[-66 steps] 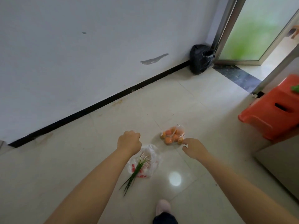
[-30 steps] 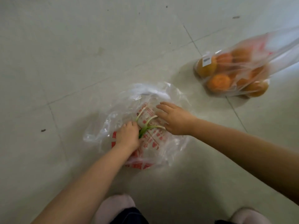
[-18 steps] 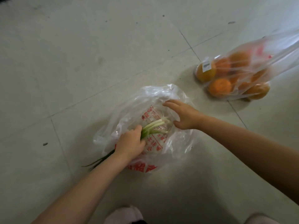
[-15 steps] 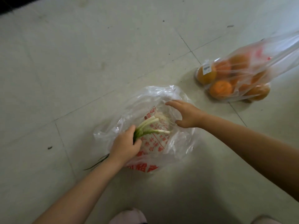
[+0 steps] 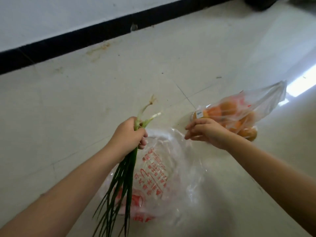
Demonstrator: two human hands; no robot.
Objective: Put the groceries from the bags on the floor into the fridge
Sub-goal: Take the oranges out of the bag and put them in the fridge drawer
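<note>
My left hand (image 5: pixel 128 134) is shut around a bunch of green onions (image 5: pixel 123 182). Their white root ends stick up past my fist and the long green leaves hang down along my forearm. The bunch is clear of the clear plastic bag with red print (image 5: pixel 164 177), which lies crumpled on the floor just below both hands. My right hand (image 5: pixel 206 132) pinches the upper rim of that bag with fingers pointing left. Behind my right hand lies a second clear bag holding several oranges (image 5: pixel 239 113), resting on the floor tiles.
Pale floor tiles (image 5: pixel 85 93) stretch all around. A white wall with a black baseboard (image 5: pixel 85 36) runs across the top. Part of a black bag (image 5: pixel 259 2) shows at the top right corner.
My left hand has pulled the green onions out of the printed bag and raised them. My right hand moved from inside the bag to its rim. The view tilted up toward the wall.
</note>
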